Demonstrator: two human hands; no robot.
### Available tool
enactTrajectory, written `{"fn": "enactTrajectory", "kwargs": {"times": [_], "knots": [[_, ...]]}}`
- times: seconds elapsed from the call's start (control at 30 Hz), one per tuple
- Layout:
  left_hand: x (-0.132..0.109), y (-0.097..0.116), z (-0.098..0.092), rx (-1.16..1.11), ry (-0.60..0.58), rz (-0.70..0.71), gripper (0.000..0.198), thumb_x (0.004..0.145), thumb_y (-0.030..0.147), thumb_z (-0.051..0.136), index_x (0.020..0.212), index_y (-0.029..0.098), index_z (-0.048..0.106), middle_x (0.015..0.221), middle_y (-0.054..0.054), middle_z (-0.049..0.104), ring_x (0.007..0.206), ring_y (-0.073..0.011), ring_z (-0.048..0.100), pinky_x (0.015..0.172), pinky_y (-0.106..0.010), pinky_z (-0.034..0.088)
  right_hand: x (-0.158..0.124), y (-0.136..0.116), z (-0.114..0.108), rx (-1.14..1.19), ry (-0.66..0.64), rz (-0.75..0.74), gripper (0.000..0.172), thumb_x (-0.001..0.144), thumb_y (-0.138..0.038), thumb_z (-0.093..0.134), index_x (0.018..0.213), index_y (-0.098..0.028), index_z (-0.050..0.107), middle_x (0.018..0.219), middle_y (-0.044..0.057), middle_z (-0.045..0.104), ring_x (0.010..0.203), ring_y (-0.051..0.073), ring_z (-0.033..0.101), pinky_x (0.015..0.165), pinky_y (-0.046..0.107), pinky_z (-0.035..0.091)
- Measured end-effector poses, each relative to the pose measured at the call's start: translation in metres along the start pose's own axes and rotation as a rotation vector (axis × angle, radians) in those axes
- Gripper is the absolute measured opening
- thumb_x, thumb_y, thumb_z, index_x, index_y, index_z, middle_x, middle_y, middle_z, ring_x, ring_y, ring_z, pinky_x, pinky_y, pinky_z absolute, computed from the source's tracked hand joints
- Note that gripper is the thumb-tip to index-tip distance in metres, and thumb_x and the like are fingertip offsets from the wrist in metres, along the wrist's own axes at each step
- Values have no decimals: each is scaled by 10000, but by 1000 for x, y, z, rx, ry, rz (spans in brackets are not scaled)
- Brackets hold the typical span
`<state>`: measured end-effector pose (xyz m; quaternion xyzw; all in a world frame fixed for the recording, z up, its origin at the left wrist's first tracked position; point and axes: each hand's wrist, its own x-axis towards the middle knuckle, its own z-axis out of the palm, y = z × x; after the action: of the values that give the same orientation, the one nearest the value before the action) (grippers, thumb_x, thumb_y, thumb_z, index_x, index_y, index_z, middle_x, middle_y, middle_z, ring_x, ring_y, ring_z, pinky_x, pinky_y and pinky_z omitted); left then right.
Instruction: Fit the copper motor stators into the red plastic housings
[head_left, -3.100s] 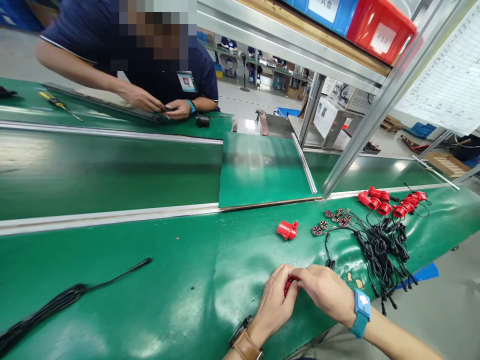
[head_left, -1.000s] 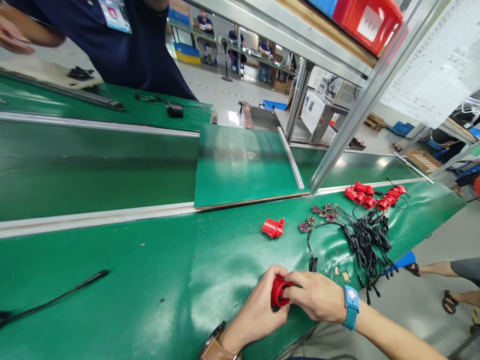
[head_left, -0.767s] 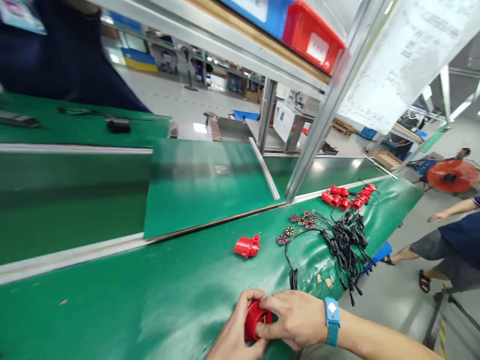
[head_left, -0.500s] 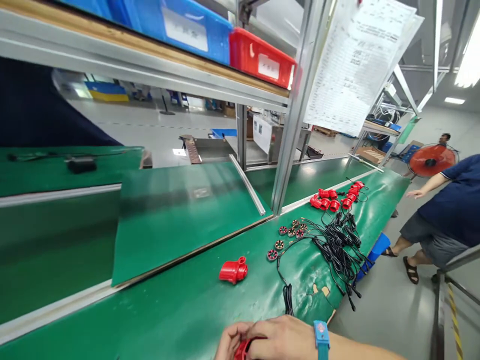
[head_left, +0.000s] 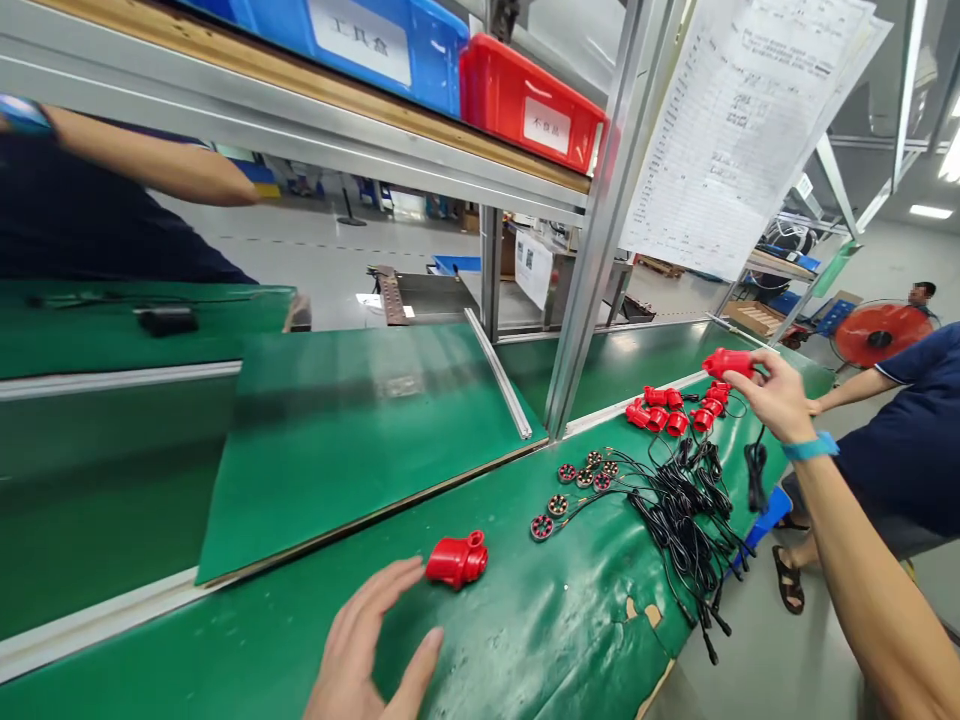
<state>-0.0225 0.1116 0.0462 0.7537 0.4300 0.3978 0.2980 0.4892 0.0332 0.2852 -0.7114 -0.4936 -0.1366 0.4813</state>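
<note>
So one red pump (head_left: 726,362) with its black cable (head_left: 755,470) dangling is pinched in the right hand (head_left: 776,398), held just above the finished red pile (head_left: 675,408) out at 2 o'clock, while a handful of stators (head_left: 577,485) with cables and a bare red housing (head_left: 457,559) look undone. Right arm's stretched way out; the left hand (head_left: 371,650) lies flat at 6 o'clock, fingers spread, fingertips just beside that housing.

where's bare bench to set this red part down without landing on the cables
Bare mat lies between the lone red housing and the round stators, and along the near edge right of the left hand. The green board is bare too. It is crowded under the right hand: red housings and tangled black cables.
</note>
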Motion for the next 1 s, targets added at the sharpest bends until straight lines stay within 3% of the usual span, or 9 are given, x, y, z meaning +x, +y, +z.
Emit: {"fn": "enactTrajectory", "kwargs": {"times": [0.1, 0.2, 0.27, 0.37, 0.5, 0.6, 0.73, 0.87, 1.0], "knots": [[26, -11, 19, 238, -15, 233, 540, 923, 388, 517, 1442, 248, 457, 1535, -135, 468, 1447, -390, 390, 1129, -684, 389, 20, 39, 72, -164, -271, -69, 275, 754, -396, 749, 891, -183, 642, 899, 58, 678, 765, 194, 582, 706, 320, 486], [39, -33, 39, 302, -144, 281, 504, 946, 310, 456, 1445, 243, 481, 1528, -138, 485, 1408, -378, 458, 1076, -639, 469, -6, 63, 149, -159, -438, -71, 187, 691, -314, 753, 757, -202, 617, 771, 23, 669, 738, 207, 601, 731, 335, 510], [40, -46, 45, 250, -211, 245, 457, 964, 300, 439, 1409, 231, 518, 1470, -141, 537, 1339, -331, 540, 1068, -553, 509, -32, 72, 185, -171, -476, -52, 155, 709, -292, 727, 750, -201, 608, 758, 36, 666, 752, 228, 612, 752, 362, 525], [36, -48, 44, 143, -213, 145, 434, 967, 373, 487, 1367, 211, 538, 1367, -146, 581, 1207, -279, 630, 1000, -437, 559, -63, 75, 212, -219, -411, -17, 176, 838, -286, 603, 954, -159, 639, 1039, 164, 682, 1031, 320, 601, 938, 494, 486], [32, -31, 40, -11, -155, 5, 476, 926, 516, 560, 1295, 215, 569, 1277, -125, 620, 1086, -261, 671, 915, -396, 573, -82, 64, 220, -217, -466, -36, 290, 953, -326, 515, 1160, -158, 631, 1275, 185, 618, 1270, 326, 494, 1096, 498, 374], [32, -18, 41, -114, -120, -125, 499, 868, 579, 609, 1200, 207, 616, 1187, -117, 681, 1021, -277, 686, 893, -410, 566, -85, 52, 229, -161, -668, -20, 251, 912, -427, 655, 979, -188, 689, 916, 81, 705, 937, 249, 645, 895, 380, 501], [31, -8, 46, -274, -152, -289, 582, 827, 664, 609, 1171, 194, 622, 1106, -119, 732, 944, -287, 699, 877, -427, 559, -83, 36, 245, -60, -716, 87, 419, 955, -573, 611, 950, -157, 662, 732, -7, 638, 579, 130, 562, 620, 285, 493], [30, -1, 48, -521, -132, -409, 669, 723, 712, 715, 1134, 196, 600, 1100, -121, 738, 955, -285, 713, 885, -415, 574, -60, 20, 230, 135, -428, 155, 510, 956, -662, 545, 954, -157, 616, 758, -11, 606, 579, 108, 532, 558, 249, 451], [29, 7, 47, -798, -124, -538, 761, 625, 655, 851, 1147, 178, 570, 1165, -135, 716, 1073, -283, 696, 980, -391, 558, -20, 14, 155, 376, 43, 197, 632, 897, -811, 371, 1002, -204, 512, 660, -69, 462, 497, 97, 405, 449, 222, 312]]}}
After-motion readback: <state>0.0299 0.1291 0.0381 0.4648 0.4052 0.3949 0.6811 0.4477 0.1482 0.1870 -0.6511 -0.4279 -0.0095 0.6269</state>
